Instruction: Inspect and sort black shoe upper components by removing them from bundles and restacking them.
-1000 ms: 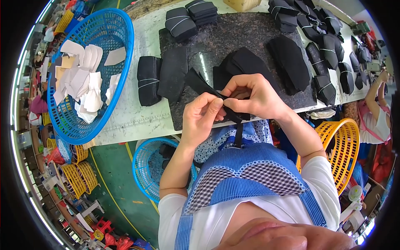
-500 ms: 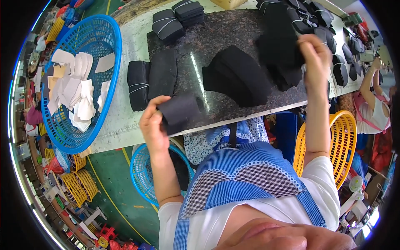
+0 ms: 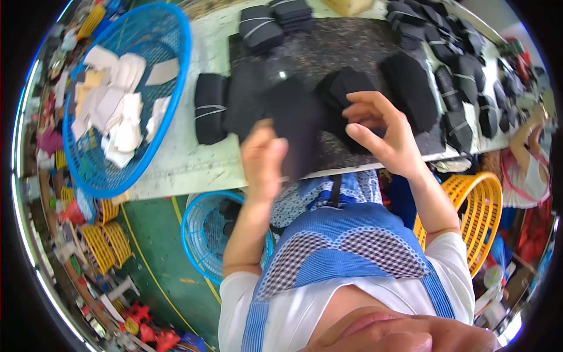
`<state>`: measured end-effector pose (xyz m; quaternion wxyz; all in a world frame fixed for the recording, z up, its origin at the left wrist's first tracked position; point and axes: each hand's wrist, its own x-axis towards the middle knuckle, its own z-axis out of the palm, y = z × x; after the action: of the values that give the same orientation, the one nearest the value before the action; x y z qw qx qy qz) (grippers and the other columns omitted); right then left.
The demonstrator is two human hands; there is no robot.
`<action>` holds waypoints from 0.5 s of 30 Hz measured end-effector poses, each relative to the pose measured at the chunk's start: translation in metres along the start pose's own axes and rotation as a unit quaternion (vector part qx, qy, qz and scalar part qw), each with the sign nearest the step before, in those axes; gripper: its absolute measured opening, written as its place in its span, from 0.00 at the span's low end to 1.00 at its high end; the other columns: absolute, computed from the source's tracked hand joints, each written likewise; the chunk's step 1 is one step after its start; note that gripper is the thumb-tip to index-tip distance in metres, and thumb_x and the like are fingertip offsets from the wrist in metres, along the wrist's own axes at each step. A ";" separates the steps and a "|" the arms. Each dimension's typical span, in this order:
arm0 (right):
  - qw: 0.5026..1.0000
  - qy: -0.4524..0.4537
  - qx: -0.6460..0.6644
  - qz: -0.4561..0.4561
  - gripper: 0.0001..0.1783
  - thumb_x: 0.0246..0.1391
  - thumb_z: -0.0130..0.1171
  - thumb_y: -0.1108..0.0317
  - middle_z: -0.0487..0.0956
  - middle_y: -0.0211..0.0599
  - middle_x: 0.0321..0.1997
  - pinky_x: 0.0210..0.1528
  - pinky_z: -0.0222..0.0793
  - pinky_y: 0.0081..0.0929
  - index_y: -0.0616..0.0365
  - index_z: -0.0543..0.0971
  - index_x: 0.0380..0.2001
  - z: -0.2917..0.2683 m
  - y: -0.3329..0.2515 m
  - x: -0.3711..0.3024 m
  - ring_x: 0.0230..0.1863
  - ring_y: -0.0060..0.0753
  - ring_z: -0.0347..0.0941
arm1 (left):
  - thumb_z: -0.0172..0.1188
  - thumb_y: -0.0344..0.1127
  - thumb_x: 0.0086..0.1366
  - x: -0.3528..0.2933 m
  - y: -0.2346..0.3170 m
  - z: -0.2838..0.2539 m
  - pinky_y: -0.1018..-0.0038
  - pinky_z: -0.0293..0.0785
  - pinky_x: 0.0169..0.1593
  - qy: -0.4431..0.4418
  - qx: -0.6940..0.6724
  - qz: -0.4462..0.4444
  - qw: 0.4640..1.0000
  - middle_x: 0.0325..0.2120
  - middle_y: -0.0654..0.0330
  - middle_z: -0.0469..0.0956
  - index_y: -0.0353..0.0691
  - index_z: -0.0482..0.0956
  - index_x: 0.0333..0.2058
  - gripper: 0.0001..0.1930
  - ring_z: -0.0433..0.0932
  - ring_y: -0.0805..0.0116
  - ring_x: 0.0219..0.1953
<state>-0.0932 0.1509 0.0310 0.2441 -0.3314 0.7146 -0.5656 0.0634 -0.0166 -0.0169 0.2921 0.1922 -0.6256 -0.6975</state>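
My left hand (image 3: 264, 164) is closed on a black cut piece (image 3: 296, 126), which looks like fabric and is smeared by motion over the front of the dark stone slab (image 3: 363, 38). My right hand (image 3: 387, 132) is open, thumb and fingers apart, over the near side of a fanned black pile (image 3: 346, 85). To its right lies another stack of black pieces (image 3: 410, 88). Left of the held piece, a low black pile (image 3: 243, 100) rests beside a tied black bundle (image 3: 210, 111).
A large blue basket (image 3: 183, 64) with white and beige pieces stands at the table's left. Tied bundles (image 3: 261, 28) lie at the back, with several more (image 3: 463, 76) at the right. Below the table edge are a smaller blue basket (image 3: 193, 258) and a yellow basket (image 3: 489, 217).
My left hand has moved right and slightly up with a black piece. My right hand has left the right-hand stack, come left and down, and no longer holds a black piece.
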 end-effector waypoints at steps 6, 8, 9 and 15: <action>0.978 0.047 0.185 0.082 0.20 0.51 0.58 0.77 0.76 0.34 0.39 0.42 0.68 0.15 0.66 0.70 0.49 -0.019 0.016 0.025 0.40 0.18 0.72 | 0.60 0.32 0.60 0.016 -0.002 0.031 0.79 0.72 0.31 -0.108 0.136 0.091 0.981 0.27 0.59 0.78 0.37 0.78 0.29 0.05 0.77 0.74 0.27; 0.991 0.032 -0.084 0.100 0.20 0.47 0.61 0.76 0.76 0.36 0.39 0.44 0.68 0.20 0.64 0.72 0.46 -0.036 0.035 0.032 0.41 0.23 0.72 | 0.59 0.31 0.61 0.039 -0.010 0.002 0.78 0.73 0.35 0.037 0.266 0.161 0.950 0.31 0.58 0.80 0.36 0.79 0.34 0.06 0.77 0.74 0.29; 0.963 0.092 -0.253 -0.022 0.21 0.45 0.61 0.76 0.76 0.37 0.39 0.45 0.68 0.23 0.63 0.73 0.46 -0.033 0.040 0.034 0.41 0.27 0.72 | 0.61 0.32 0.58 0.052 -0.006 -0.014 0.71 0.72 0.41 0.093 0.434 0.184 0.877 0.34 0.55 0.79 0.36 0.77 0.39 0.11 0.77 0.64 0.34; 0.977 0.009 -0.145 -0.154 0.20 0.41 0.63 0.76 0.74 0.42 0.38 0.42 0.69 0.27 0.62 0.75 0.42 0.020 0.009 0.036 0.38 0.37 0.72 | 0.57 0.47 0.58 0.074 -0.017 -0.046 0.54 0.57 0.53 0.048 0.707 0.119 0.695 0.41 0.46 0.71 0.28 0.66 0.53 0.31 0.63 0.50 0.53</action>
<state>-0.1039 0.1124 0.0179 0.0972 -0.4644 0.7315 -0.4898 0.0335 -0.0989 -0.0330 0.1803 0.2992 -0.9370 0.0019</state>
